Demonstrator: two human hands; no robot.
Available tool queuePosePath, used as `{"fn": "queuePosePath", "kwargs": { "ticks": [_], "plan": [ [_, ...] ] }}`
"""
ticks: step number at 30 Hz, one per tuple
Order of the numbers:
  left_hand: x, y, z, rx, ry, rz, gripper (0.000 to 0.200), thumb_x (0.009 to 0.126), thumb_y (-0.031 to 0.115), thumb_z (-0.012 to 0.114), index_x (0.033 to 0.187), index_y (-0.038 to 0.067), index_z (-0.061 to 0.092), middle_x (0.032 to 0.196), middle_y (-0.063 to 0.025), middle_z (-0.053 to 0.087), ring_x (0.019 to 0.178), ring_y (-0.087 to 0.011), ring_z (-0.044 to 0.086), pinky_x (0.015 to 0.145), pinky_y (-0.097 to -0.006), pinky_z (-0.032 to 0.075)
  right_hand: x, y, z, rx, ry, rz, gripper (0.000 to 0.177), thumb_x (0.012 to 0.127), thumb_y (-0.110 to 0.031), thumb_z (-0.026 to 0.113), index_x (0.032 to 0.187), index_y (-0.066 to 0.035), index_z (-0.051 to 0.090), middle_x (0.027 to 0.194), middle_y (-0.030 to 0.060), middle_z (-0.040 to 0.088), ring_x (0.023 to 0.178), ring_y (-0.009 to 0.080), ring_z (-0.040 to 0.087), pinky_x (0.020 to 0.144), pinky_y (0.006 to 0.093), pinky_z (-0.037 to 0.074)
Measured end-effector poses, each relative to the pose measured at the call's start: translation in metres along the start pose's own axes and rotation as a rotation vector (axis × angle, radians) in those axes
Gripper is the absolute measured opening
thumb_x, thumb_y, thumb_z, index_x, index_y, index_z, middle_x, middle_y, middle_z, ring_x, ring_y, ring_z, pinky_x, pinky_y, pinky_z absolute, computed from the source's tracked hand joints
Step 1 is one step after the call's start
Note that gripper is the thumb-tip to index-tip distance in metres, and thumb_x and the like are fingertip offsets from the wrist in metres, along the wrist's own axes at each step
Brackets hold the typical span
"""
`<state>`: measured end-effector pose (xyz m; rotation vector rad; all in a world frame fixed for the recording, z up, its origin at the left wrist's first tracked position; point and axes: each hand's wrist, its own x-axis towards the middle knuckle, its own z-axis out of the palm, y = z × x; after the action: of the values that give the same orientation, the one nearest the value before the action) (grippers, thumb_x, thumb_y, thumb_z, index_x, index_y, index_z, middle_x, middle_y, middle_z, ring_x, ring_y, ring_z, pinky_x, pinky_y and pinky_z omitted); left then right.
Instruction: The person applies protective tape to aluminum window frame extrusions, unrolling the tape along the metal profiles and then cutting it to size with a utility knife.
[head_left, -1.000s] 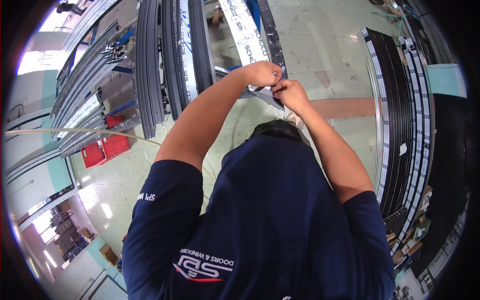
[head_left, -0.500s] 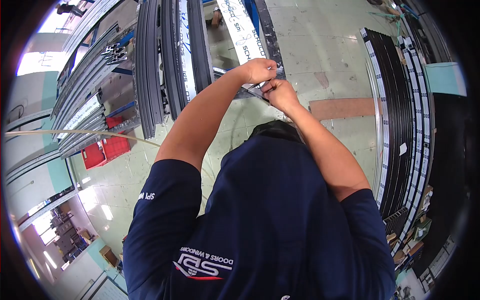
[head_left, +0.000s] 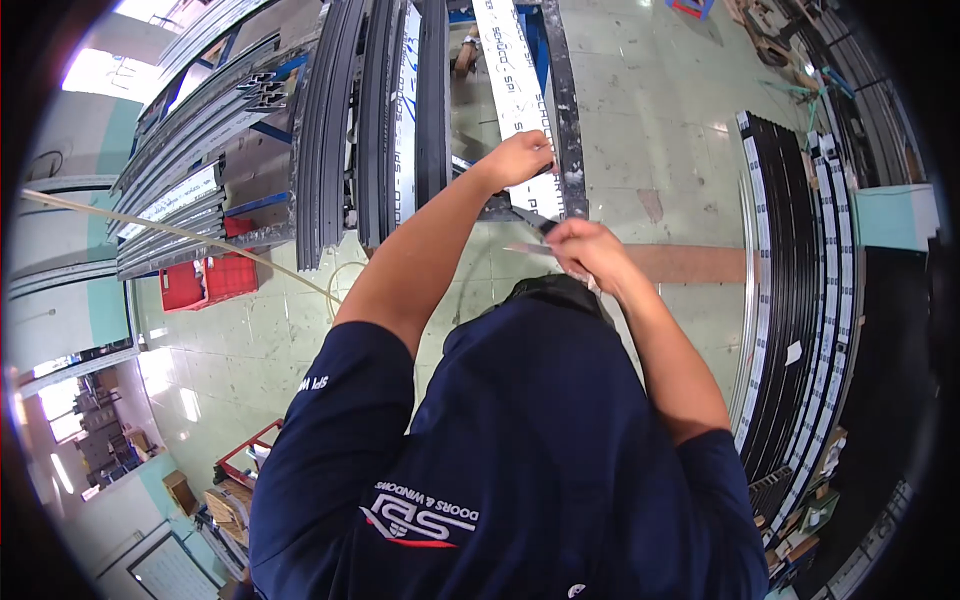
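Note:
My left hand (head_left: 520, 158) is closed over the white-filmed profile (head_left: 508, 75) with printed lettering, near its close end. Its fingers pinch something small and dark that I cannot make out. Lower and to the right, my right hand (head_left: 590, 250) is blurred and closed round a scissor-like tool (head_left: 530, 249). Two thin parts of the tool point left, spread apart, one dark and one pale. The hands are apart, and the tool's tips lie just below the end of the profile.
Dark grey profiles (head_left: 325, 130) lie on the rack to the left. A red crate (head_left: 208, 280) is on the floor at the left, near a pale hose (head_left: 180, 236). A brown board (head_left: 690, 263) and stacked black profiles (head_left: 785, 290) are at the right.
My right hand has moved down, away from my left hand, and the tool's two spread parts now show. My left hand stays over the profile. The view has shifted slightly.

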<state>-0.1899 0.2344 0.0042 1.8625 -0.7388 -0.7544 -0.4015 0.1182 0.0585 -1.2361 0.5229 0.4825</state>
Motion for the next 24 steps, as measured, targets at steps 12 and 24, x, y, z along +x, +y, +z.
{"fn": "queuePosePath", "kwargs": {
  "ticks": [12,24],
  "plan": [
    [-0.059,0.013,0.066,0.531,0.505,0.140,0.024,0.087,0.020,0.061,0.108,0.008,0.058,0.081,-0.0144,0.064,0.075,-0.0373,0.064,0.067,-0.0452,0.051,-0.101,0.100,-0.164,0.608,0.486,-0.096,0.017,0.092,-0.005,0.058,0.108,-0.009,0.053,0.066,0.0050,0.051,0.052,0.0150,0.043,0.046,0.0285,0.032],
    [-0.001,0.063,0.066,0.685,0.898,-0.545,0.088,0.066,0.048,0.086,0.132,0.007,0.044,0.123,-0.0197,0.049,0.115,-0.0404,0.049,0.097,-0.0498,0.044,-0.159,0.093,-0.332,0.618,0.520,-0.140,0.017,0.093,-0.005,0.055,0.109,-0.010,0.054,0.067,0.0045,0.053,0.051,0.0142,0.044,0.045,0.0272,0.032]
  ]
}}
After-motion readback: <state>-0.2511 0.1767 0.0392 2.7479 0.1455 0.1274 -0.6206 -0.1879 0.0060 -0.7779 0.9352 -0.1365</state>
